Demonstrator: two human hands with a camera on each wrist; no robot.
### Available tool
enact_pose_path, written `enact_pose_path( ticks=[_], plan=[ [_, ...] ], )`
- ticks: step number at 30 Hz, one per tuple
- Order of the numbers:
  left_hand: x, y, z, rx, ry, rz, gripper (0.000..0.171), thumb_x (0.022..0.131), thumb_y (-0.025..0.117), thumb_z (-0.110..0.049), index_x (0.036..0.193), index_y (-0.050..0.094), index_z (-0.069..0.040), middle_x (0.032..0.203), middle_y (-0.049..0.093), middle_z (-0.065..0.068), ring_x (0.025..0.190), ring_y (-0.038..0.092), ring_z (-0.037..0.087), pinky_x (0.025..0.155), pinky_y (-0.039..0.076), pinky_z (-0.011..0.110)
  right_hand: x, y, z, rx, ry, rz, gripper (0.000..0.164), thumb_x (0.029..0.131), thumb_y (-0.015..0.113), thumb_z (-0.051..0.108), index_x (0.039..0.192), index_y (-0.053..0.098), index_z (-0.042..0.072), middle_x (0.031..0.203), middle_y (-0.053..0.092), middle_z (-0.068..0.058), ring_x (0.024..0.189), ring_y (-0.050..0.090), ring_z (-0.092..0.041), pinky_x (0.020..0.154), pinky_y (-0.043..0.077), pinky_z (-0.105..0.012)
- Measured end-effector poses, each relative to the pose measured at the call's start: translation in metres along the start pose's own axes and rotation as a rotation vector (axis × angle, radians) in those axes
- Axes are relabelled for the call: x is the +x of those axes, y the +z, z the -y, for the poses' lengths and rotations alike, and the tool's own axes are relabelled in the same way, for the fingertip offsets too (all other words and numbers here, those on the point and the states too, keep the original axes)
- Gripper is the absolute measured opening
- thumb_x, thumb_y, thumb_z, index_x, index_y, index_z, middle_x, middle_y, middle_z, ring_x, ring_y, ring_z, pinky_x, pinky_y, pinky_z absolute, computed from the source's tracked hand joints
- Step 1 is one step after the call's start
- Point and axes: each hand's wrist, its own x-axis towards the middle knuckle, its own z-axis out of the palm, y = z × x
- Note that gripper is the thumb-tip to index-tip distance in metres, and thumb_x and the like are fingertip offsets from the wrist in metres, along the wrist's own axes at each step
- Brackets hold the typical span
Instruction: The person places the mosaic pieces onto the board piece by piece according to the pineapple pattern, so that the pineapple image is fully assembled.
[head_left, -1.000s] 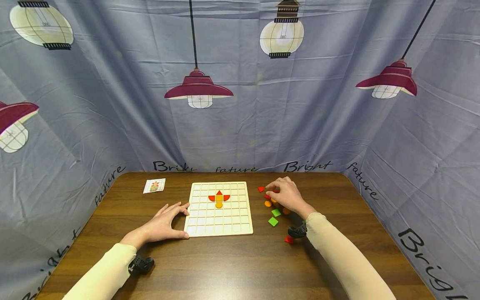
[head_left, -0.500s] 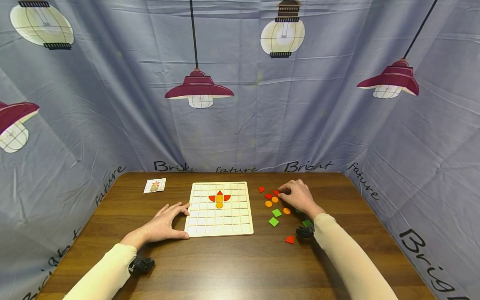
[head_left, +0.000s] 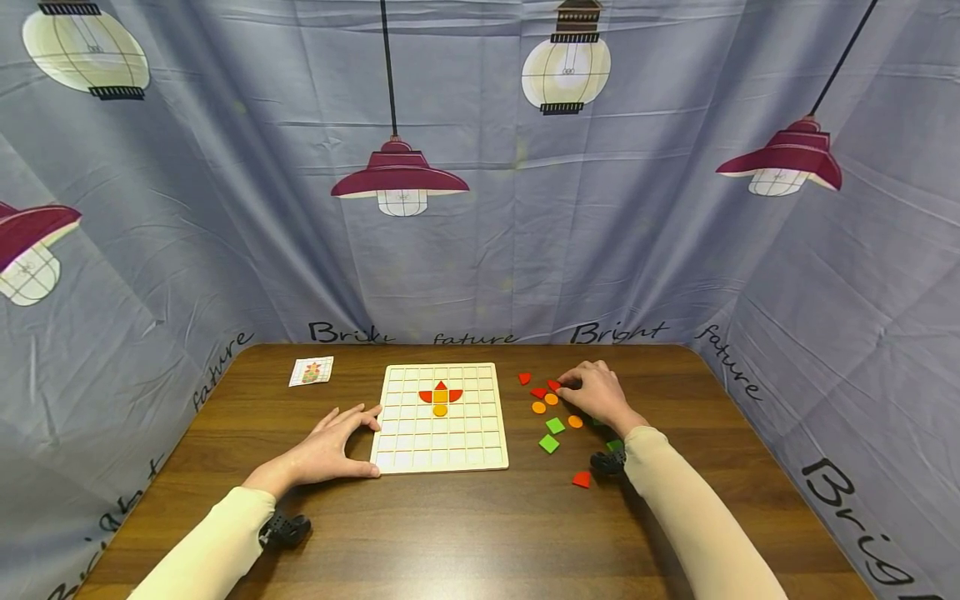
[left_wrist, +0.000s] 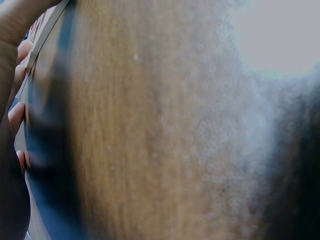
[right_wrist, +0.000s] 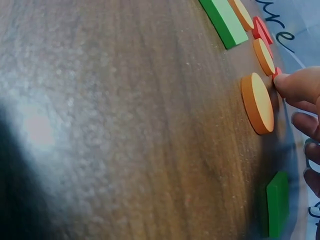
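My left hand [head_left: 324,447] rests on the table, thumb and fingertips spread along the left edge of a pale gridded board [head_left: 465,457]. On the board lie a red triangle [head_left: 441,386], an orange square [head_left: 440,397], an orange disc [head_left: 440,411] and two red rounded pieces [head_left: 456,396], one on each side of the square. To the right of the board, my right hand [head_left: 596,396] has its thumb and finger at a small red piece [head_left: 553,385] on the table. In the right wrist view the thumb presses against this red piece [right_wrist: 276,73]; its exact shape is partly hidden.
Several loose pieces lie around the right hand: orange discs [head_left: 538,407], green squares [head_left: 549,444] and red pieces [head_left: 581,480]. A small card [head_left: 311,371] printed with a coloured figure lies at the back left. A printed curtain [head_left: 480,275] hangs behind the table.
My right hand moved right and slightly back from above the loose pieces to the red piece, then stayed there. The left hand and the board show no movement of their own.
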Motion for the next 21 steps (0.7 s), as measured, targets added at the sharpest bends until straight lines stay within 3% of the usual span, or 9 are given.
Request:
enact_pose_path(
  ticks=[21],
  plan=[
    [-0.001,0.0,-0.001,-0.002,0.001,-0.004,0.065,0.079,0.081,-0.059,0.123,0.056,-0.017,0.161,0.04,0.01,0.15,0.029,0.042,0.12,0.006,0.065,-0.012,-0.011,-0.014,-0.061,0.103,-0.025,0.024,0.089,0.075,0.033,0.1,0.075,0.012,0.101,0.065,-0.005,0.107,0.049,-0.033,0.086,0.039,-0.05]
  ],
)
